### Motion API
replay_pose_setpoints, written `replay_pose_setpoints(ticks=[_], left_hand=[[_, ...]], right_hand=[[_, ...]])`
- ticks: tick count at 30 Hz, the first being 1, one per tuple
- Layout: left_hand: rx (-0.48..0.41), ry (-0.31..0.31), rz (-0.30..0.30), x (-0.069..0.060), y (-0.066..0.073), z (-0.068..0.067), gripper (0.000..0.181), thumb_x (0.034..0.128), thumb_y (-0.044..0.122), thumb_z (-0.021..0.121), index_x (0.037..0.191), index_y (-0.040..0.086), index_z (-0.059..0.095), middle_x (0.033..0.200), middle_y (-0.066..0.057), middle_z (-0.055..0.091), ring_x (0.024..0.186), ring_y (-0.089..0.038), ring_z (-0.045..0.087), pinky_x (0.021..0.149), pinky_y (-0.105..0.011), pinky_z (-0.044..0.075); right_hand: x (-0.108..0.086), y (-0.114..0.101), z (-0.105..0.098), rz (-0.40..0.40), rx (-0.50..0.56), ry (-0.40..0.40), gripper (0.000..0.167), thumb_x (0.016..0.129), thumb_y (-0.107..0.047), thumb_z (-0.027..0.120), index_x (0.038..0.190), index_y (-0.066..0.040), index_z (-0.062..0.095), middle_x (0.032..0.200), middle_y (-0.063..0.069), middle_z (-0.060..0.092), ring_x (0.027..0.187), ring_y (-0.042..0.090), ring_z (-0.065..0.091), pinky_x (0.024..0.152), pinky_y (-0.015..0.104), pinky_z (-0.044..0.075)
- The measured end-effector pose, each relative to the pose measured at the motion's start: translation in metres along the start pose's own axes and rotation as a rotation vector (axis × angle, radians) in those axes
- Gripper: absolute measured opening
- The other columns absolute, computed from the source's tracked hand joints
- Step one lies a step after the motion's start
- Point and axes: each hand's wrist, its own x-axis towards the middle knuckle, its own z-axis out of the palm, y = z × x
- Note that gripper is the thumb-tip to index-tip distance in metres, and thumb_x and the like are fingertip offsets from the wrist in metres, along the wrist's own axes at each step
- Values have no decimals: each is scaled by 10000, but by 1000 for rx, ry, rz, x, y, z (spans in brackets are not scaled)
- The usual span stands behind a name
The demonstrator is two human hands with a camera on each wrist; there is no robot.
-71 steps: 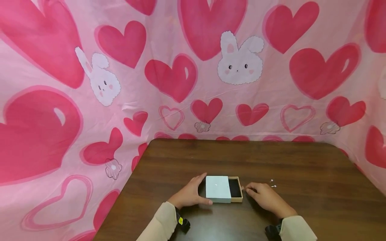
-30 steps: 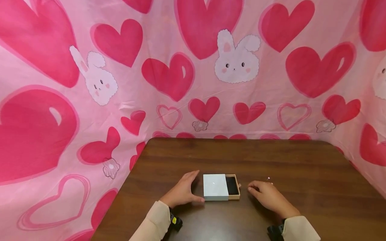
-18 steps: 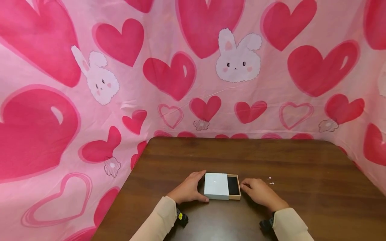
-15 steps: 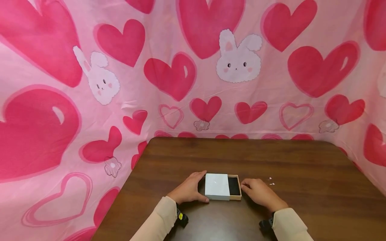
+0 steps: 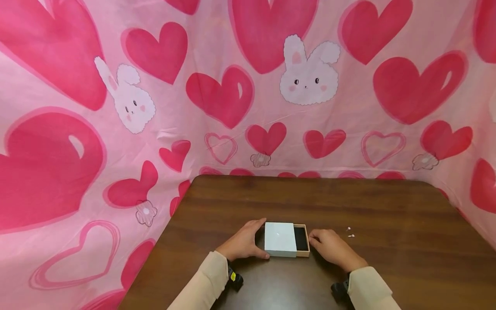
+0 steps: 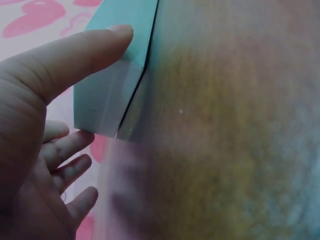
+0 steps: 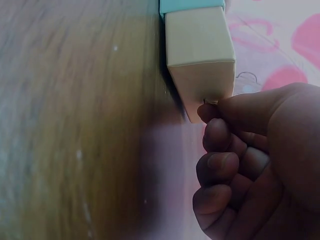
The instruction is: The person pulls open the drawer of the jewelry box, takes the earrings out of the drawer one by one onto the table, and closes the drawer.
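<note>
A small drawer box has a pale blue sleeve (image 5: pixel 280 237) and a tan drawer (image 5: pixel 308 234) with a black lining, partly out on the right. My left hand (image 5: pixel 245 242) holds the sleeve's left end. In the left wrist view its thumb (image 6: pixel 100 47) lies on the sleeve's side, and the other fingers are behind the far corner. My right hand (image 5: pixel 334 249) is at the drawer's end. In the right wrist view its thumb and index finger pinch a small pull tab (image 7: pixel 211 102) there, mostly hidden by the fingertips.
Two tiny stud earrings with white heads lie right of the box, a farther earring (image 5: pixel 348 228) and a nearer earring (image 5: pixel 351 235). Everything rests on a brown wooden table (image 5: pixel 248 198). A pink heart-patterned cloth (image 5: pixel 267 107) hangs behind and at the left.
A second ago both hands were apart from the box. The left hand has since moved right onto the sleeve, the right hand left onto the tab. The drawer stays about as far out.
</note>
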Motion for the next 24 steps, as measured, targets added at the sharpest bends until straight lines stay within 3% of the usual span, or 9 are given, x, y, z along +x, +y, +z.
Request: replay_pose_setpoints(ticks=[7,16,24], left_hand=[[-8,-8,3,-1,1,-1,1128,644,511,874,1536,134,296,1506,-13,365,1361,-184,331,1065,-430,342],[-20,-8,-11,-3,1,-3,1113,655,509,869,1538,148,294,1516,-10,351,1373,-195,317,1065,-444,339],[-21,-17,-15,-4,3,-4,1110,660,508,865,1541,156,289,1519,0,344,1373,-190,315,1071,-447,331]], right_hand=[[1,-2,1,-31,-1,-7,139,942,-96,617,841,-182,660,700,-114,522,659,91,473,638,319,416],[2,-3,4,20,28,-12,135,943,-91,623,854,-180,672,737,-100,565,677,106,489,667,343,438],[1,-4,5,7,25,-12,144,952,-97,613,851,-187,661,720,-103,540,673,102,484,663,338,429]])
